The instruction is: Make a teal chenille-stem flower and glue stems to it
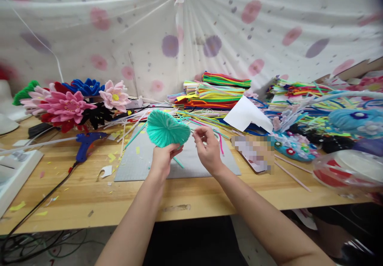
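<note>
My left hand is closed on the lower edge of a teal pipe-cleaner disc, shaped like a wavy lotus leaf with ribs running out from its middle. The disc is held up above a grey cutting mat. Just to its right, my right hand has thumb and forefinger pinched together near the disc's right edge. Whatever lies between those fingertips is too small to make out. A teal pipe cleaner shows below my left hand.
At the left lie a blue glue gun with its cord and several pipe-cleaner flowers. Bundles of coloured pipe cleaners are stacked at the back. White paper, a blurred-out flat object and a clear container stand right.
</note>
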The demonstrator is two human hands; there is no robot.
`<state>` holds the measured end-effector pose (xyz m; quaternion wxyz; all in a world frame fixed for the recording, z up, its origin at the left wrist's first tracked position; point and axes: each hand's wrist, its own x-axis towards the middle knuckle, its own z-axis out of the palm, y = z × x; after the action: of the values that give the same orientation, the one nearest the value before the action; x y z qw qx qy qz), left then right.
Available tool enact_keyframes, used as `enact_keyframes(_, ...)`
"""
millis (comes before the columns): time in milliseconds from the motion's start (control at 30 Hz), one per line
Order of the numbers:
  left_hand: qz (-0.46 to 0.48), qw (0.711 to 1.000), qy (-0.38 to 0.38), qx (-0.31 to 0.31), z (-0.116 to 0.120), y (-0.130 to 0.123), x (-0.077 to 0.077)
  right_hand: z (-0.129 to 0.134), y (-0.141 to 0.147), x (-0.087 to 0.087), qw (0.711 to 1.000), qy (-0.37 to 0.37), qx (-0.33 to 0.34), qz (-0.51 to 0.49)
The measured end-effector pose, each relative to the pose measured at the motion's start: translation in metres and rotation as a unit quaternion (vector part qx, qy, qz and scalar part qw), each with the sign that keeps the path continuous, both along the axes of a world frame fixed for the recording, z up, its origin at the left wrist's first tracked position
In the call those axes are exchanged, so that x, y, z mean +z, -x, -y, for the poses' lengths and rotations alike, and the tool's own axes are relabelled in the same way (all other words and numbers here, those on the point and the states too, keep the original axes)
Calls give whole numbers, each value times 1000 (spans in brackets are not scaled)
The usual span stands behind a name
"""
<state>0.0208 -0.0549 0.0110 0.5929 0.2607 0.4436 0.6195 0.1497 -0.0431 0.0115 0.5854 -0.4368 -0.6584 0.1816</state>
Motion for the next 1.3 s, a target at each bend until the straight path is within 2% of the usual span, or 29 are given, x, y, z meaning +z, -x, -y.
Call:
enact_keyframes(100,-11,1000,12,-22,0,2,-1,3,1,-4,997,62,6,-35)
enact_keyframes(167,-28,999,-2,-22,0,1,-1,5,4,-3,998,53,-9,-28)
enact_keyframes(300,-102,992,-58,37,-1,-3,-5,5,16,3,998,0,-14,54)
enact_keyframes(400,-154,982,-76,76,-1,-6,-7,-3,23,5,992,43,11,117)
enact_keyframes(467,-104,990,-77,62,-2,-5,-6,-8,24,7,991,61,33,118)
enact_keyframes(567,58,998,-31,6,-5,3,-2,-10,23,7,993,58,89,48)
enact_keyframes(700,223,972,56,-49,-6,11,5,-6,22,5,981,89,141,-102)
enact_keyframes(833,299,941,86,-132,-1,10,7,-11,23,9,943,172,186,-215)
enact_keyframes(933,322,919,104,-200,3,11,4,-15,24,20,929,198,243,-197)
enact_keyframes(1033,334,910,123,-213,5,16,-1,-15,26,33,934,181,278,-136)
enact_keyframes(1167,343,907,143,-196,6,23,-6,-12,29,42,947,149,279,-52)
enact_keyframes(1300,370,894,142,-208,7,27,-7,-12,28,40,959,117,257,-14)
